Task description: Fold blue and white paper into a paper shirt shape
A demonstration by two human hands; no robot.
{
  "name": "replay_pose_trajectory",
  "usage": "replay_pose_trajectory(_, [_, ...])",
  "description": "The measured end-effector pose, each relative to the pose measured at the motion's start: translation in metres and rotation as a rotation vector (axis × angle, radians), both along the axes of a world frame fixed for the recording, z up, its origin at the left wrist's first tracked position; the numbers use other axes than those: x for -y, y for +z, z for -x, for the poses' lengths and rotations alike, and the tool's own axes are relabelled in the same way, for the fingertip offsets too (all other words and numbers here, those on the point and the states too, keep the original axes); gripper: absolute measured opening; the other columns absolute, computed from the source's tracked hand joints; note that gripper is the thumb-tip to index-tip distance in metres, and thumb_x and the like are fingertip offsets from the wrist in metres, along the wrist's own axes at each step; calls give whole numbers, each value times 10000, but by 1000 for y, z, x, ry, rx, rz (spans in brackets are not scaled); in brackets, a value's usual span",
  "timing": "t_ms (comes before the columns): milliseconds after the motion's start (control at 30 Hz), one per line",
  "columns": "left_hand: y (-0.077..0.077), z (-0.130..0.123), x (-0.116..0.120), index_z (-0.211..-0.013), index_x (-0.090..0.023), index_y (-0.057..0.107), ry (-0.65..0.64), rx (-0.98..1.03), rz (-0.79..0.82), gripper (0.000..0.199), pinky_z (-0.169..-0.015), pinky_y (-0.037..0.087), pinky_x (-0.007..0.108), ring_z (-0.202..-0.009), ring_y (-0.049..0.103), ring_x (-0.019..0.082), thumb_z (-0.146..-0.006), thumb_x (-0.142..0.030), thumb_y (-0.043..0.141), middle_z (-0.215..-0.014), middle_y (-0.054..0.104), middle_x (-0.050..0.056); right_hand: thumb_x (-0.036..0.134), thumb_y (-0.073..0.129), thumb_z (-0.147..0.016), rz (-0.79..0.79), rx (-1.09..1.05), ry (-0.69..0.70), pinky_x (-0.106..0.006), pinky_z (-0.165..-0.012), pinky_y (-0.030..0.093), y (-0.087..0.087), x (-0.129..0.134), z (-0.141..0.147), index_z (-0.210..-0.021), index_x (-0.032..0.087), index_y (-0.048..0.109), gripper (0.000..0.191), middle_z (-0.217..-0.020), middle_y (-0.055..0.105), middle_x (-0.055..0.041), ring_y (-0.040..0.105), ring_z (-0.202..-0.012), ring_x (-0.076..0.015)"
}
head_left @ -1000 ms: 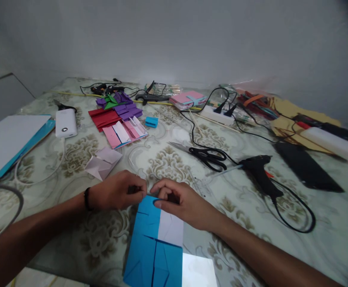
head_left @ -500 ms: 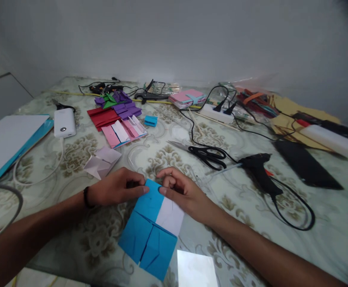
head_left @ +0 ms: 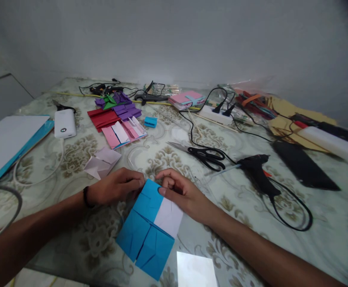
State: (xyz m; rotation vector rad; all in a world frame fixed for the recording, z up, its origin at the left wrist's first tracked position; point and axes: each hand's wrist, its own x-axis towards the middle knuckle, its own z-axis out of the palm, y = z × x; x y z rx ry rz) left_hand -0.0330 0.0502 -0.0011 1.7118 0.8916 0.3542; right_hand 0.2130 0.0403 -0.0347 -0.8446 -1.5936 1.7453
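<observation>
A folded blue and white paper (head_left: 145, 235) with creased flaps lies tilted in front of me at the table's near side. My right hand (head_left: 180, 193) pinches its upper right edge, thumb on top and fingers curled behind. At the upper left corner, my left hand (head_left: 123, 185) is closed, thumb and fingers pressed together at the paper's edge. The left fingertips are partly hidden. A folded pale pink paper piece (head_left: 102, 161) lies just beyond my left hand, and a white rectangle (head_left: 196, 269) is below the blue paper, to its right.
Black-handled scissors (head_left: 205, 155) and a black glue gun (head_left: 259, 173) with its cord lie to the right. Folded coloured papers (head_left: 104, 118), a white power bank (head_left: 65, 123), a power strip (head_left: 216, 114) and a black phone-like slab (head_left: 305, 165) surround the work area.
My left thumb has slid off the paper's top face to its left edge. The paper has shifted slightly left, while my right hand keeps nearly the same place.
</observation>
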Motion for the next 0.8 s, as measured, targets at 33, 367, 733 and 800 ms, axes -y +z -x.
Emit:
replay_pose_trajectory(33, [0, 0, 0, -715, -166, 523, 15, 5, -2, 440, -640, 401, 262, -666, 511, 138, -1035, -457, 445, -693, 562, 5, 567, 704, -940, 0, 0, 0, -272, -596, 321, 0, 0, 0, -1162, 208, 578, 441, -721, 426, 70, 408, -649, -128])
replay_pose_trajectory(367, [-7, -1, 1, -854, -153, 590, 171, 91, 65, 344, -603, 362, 231, -661, 477, 113, -927, -480, 668, -739, 549, -26, 560, 702, -941, 3, 10, -5, -268, -588, 329, -3, 1, -1, -1179, 212, 576, 440, -725, 433, 71, 417, -644, -127])
replay_pose_trajectory(733, [-8, -1, -1, -813, -149, 654, 199, 8, 124, 253, -568, 376, 214, -626, 539, 114, -848, -392, 717, -688, 632, -15, 580, 685, -946, -22, 58, 3, -268, -596, 335, 0, 3, 0, -1171, 211, 577, 446, -737, 446, 64, 441, -665, -132])
replay_pose_trajectory(800, [-9, -1, -2, -814, -152, 661, 195, 19, 137, 230, -568, 382, 209, -622, 550, 111, -842, -373, 717, -686, 644, -18, 577, 685, -946, -23, 52, 7, -267, -595, 337, -1, 3, 0, -1173, 213, 574, 443, -738, 450, 64, 443, -664, -132])
